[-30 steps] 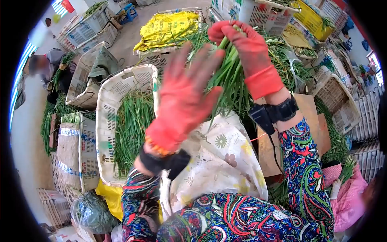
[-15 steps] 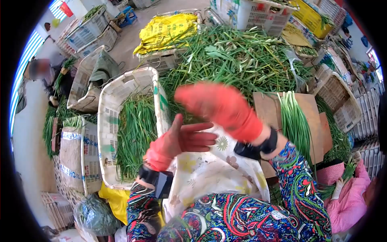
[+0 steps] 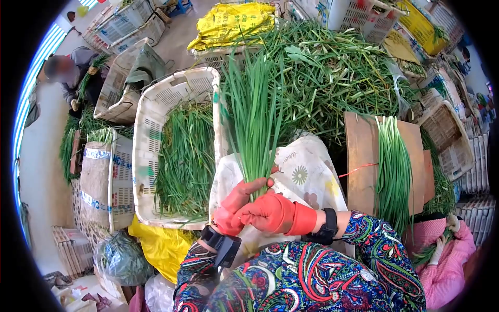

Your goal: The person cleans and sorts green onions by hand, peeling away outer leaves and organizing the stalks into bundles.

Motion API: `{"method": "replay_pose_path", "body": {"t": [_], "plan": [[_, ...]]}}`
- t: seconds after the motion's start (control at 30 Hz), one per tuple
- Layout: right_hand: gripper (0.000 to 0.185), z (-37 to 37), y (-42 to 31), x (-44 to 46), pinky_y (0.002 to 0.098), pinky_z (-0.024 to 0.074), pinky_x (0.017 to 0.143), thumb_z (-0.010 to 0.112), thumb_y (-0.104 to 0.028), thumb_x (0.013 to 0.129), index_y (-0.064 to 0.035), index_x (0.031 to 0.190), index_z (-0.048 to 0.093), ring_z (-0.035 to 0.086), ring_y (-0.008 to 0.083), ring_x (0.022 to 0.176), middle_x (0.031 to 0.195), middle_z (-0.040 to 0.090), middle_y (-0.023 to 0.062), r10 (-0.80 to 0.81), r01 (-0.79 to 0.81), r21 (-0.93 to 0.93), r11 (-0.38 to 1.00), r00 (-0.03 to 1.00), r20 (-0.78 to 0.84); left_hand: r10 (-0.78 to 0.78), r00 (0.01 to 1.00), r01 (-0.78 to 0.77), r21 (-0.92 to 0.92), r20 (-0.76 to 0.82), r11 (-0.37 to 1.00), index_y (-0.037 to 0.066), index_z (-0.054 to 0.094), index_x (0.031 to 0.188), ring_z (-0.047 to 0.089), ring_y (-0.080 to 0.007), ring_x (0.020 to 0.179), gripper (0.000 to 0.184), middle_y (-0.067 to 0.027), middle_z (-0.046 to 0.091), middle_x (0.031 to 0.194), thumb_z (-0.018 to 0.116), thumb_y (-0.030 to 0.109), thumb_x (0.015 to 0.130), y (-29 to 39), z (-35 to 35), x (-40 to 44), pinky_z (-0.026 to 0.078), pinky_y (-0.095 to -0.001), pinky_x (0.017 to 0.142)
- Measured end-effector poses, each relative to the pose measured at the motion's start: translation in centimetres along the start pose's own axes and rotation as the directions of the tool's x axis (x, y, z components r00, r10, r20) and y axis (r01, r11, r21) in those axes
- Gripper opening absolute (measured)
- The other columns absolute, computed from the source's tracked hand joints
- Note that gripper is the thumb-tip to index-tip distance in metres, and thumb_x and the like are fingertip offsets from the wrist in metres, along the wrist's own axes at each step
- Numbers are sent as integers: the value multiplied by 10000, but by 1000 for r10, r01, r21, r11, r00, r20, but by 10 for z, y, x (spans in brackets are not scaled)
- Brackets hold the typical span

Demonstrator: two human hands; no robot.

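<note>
An upright bunch of garlic chives (image 3: 255, 119) stands in front of me, its green leaves fanned out at the top. My left hand (image 3: 232, 209), in a red glove, is wrapped around the lower stems. Pressed against it, my right hand (image 3: 270, 213), also red-gloved, has its fingers curled in at the base of the bunch; what they pinch is hidden. A flowered cloth (image 3: 299, 166) covers my lap beneath both hands. To the right, another bunch of chives (image 3: 393, 166) lies on a brown board (image 3: 358, 156), with a red strip (image 3: 358, 169) at the board's left edge.
A white crate (image 3: 140, 171) of loose chives stands at left. A large heap of loose greens (image 3: 332, 78) lies ahead, beside yellow sacks (image 3: 234, 23). A co-worker in pink (image 3: 447, 260) handles greens at lower right; another person (image 3: 78, 73) sits at far left.
Half a second ago both gloved hands were raised with no bunch in them, the right one blurred. Now they are lower and together around the chive stems. The view has shifted slightly.
</note>
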State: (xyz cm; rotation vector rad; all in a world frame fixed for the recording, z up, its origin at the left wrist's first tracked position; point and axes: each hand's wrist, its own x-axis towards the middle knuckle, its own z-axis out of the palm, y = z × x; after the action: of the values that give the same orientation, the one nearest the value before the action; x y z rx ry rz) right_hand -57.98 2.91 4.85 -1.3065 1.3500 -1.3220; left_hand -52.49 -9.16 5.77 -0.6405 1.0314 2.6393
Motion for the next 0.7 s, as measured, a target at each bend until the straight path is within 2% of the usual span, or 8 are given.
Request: {"method": "replay_pose_path", "body": {"t": [0.1,0.2,0.27,0.33,0.37,0.4,0.67,0.7], "plan": [[247,10,9,3,283,444,719,415,-186,905,-67,1016,601,545,105,768,851,611,4,37,-120,441,890,981,192,-44,999,46,-82,22,996,16,411,1240,421,-62,610,453,28,506,829,546,161,832,-7,-40,11,372,-202,563],[273,-33,-49,14,253,447,763,400,-161,920,-43,1104,563,564,126,831,918,614,46,552,-629,69,775,725,413,-14,1000,14,22,5,1000,11,405,1241,414,-68,551,471,14,500,789,553,189,830,0,-55,-3,339,-203,499],[337,-32,-7,20,238,465,662,481,-156,879,-97,1210,484,549,90,734,857,599,36,70,-56,382,923,997,-23,27,998,-24,52,-53,998,16,409,1240,399,-80,524,468,-3,501,770,543,222,841,-11,-70,-13,319,-208,472],[266,-65,-6,34,316,473,729,534,-160,814,-59,1058,559,584,228,796,917,595,103,-131,14,-337,941,936,-326,-18,996,26,93,-88,995,25,447,1214,385,-85,497,475,-11,510,740,548,292,835,-10,-64,-22,305,-215,455],[231,-84,0,47,347,460,753,556,-166,775,-57,977,581,557,273,870,954,575,114,-416,135,-698,703,874,-250,-13,996,23,119,-83,993,27,450,1213,377,-77,486,506,-3,512,720,561,326,821,-10,-59,-28,294,-209,451],[197,-94,3,49,362,414,838,548,-187,784,-81,945,589,519,259,982,1022,566,91,-403,30,-796,605,873,-273,-11,997,22,146,-80,989,29,453,1213,368,-68,474,538,5,515,701,574,360,807,-12,-57,-33,283,-204,448],[521,-102,13,71,433,77,1049,503,-479,752,-114,1122,545,319,259,1232,1238,473,100,51,-494,-836,239,866,-497,13,997,6,263,-73,965,35,475,1204,401,-86,455,508,-22,531,696,439,431,888,-24,-69,-52,314,-206,412],[475,-100,30,69,448,102,1046,540,-437,727,-121,1079,581,373,251,1196,1192,509,108,-54,-483,-844,232,860,-507,17,996,8,266,-90,964,38,492,1168,406,-87,453,488,-23,536,693,433,435,890,-25,-69,-52,316,-207,412]]}}
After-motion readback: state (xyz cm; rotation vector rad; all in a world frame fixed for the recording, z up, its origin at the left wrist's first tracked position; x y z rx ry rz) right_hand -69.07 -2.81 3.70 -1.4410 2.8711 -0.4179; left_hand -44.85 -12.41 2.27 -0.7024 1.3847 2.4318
